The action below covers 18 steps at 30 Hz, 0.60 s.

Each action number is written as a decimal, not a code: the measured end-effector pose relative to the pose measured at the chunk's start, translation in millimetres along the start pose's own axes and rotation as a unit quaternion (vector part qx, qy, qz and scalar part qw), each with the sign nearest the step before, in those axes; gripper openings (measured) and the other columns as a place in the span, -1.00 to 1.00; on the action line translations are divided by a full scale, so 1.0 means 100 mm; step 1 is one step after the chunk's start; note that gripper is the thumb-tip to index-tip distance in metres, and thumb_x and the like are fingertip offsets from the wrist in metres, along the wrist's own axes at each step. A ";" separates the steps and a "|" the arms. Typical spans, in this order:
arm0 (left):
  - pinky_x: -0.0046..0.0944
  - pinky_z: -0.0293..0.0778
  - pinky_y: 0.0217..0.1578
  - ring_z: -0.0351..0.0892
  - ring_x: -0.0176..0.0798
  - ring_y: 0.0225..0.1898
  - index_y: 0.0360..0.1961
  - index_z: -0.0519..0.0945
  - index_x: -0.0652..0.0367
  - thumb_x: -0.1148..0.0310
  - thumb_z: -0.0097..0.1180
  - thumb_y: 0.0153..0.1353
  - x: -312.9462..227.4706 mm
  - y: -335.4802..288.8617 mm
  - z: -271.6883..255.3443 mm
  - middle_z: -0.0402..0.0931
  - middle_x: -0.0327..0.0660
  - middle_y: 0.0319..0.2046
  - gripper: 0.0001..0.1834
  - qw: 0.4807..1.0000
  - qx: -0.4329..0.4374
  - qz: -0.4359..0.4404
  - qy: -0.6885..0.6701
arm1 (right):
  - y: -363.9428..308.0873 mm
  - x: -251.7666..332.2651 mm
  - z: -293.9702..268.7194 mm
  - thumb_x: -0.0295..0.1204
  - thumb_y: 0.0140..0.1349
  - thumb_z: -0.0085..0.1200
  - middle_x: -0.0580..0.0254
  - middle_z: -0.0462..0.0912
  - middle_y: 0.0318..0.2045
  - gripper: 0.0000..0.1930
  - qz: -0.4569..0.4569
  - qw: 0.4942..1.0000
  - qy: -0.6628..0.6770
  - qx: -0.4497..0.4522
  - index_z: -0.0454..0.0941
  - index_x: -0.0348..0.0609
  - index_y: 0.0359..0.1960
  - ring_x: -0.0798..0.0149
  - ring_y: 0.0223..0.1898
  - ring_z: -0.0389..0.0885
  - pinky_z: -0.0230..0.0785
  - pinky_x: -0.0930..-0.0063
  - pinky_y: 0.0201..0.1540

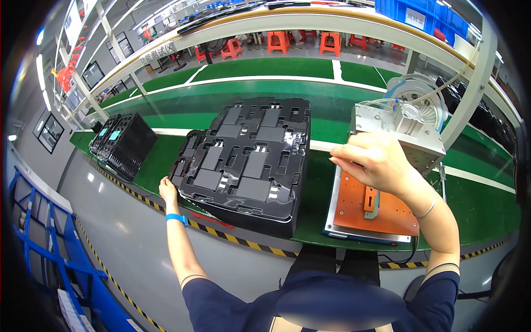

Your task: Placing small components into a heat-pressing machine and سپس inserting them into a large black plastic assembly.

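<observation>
A tall stack of black plastic trays (251,213) stands before me, with flat dark grey rectangular pieces (253,165) in the pockets of the top one. My left hand (167,190) is at the near left corner, its fingers closed on a black tray edge. To the right, my right hand (375,160) is raised over an orange plate (354,213) on a metal-edged fixture. Its fingertips are pinched together; whatever they hold, if anything, cannot be made out. An orange and grey holder (370,202) sits on the plate below that hand.
Another stack of black trays (124,144) stands at the far left on the green bench (326,133). Behind the fixture is a metal machine (387,119) with a clear reel (423,94). A white frame post (470,88) rises at the right. Blue racks (55,249) stand at the lower left.
</observation>
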State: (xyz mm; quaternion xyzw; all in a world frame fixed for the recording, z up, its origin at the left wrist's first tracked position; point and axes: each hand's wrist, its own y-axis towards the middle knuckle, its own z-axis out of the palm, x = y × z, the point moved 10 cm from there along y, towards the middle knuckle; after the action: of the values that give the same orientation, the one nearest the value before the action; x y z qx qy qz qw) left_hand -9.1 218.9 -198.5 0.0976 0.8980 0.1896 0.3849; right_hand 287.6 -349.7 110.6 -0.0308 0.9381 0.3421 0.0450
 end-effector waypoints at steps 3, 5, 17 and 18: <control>-0.05 0.39 0.06 0.47 0.14 0.04 0.13 0.46 0.18 0.32 0.22 0.12 -0.80 0.19 -0.36 0.45 0.12 -0.03 -0.48 0.989 -0.055 0.129 0.041 | 0.16 -0.10 0.15 -0.28 0.12 0.22 0.34 0.46 -0.55 -0.86 -0.003 1.000 -0.022 0.006 0.58 -0.01 -0.44 0.23 -0.48 0.51 0.37 0.36 -0.45; -0.08 0.40 0.06 0.49 0.05 0.05 0.14 0.45 0.22 0.32 0.20 0.16 -2.06 0.06 -0.80 0.47 0.07 0.01 -0.49 0.957 -0.086 0.272 -0.059 | 0.36 -0.21 0.33 -0.26 0.11 0.22 0.33 0.47 -0.51 -0.84 -0.024 0.999 -0.041 0.006 0.56 -0.01 -0.46 0.23 -0.42 0.52 0.40 0.36 -0.41; -0.15 0.49 -0.05 0.58 0.02 -0.13 -0.19 0.67 0.26 0.01 0.39 -0.17 -4.43 -0.97 -0.13 0.57 0.05 -0.22 -0.41 0.880 0.292 0.362 0.097 | 1.22 -0.15 1.40 -0.44 -0.04 0.12 0.23 0.64 -0.43 -0.93 -0.124 0.965 -0.168 0.159 0.61 -0.13 -0.59 0.17 -0.21 0.64 0.57 0.35 -0.28; -0.15 0.49 -0.05 0.58 0.02 -0.13 -0.19 0.67 0.26 0.01 0.39 -0.17 -4.46 -0.90 -0.09 0.57 0.05 -0.22 -0.41 0.878 0.291 0.368 0.095 | 1.22 -0.12 1.42 -0.44 -0.04 0.11 0.23 0.64 -0.44 -0.92 -0.137 0.959 -0.182 0.168 0.61 -0.13 -0.59 0.17 -0.21 0.64 0.57 0.35 -0.28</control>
State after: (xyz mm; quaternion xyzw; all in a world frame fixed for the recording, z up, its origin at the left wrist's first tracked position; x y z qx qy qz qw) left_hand 286.9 -8.6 61.3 0.5105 0.8440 0.0563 0.1546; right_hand 297.7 -164.8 82.2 -0.0880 0.9450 0.1699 0.2654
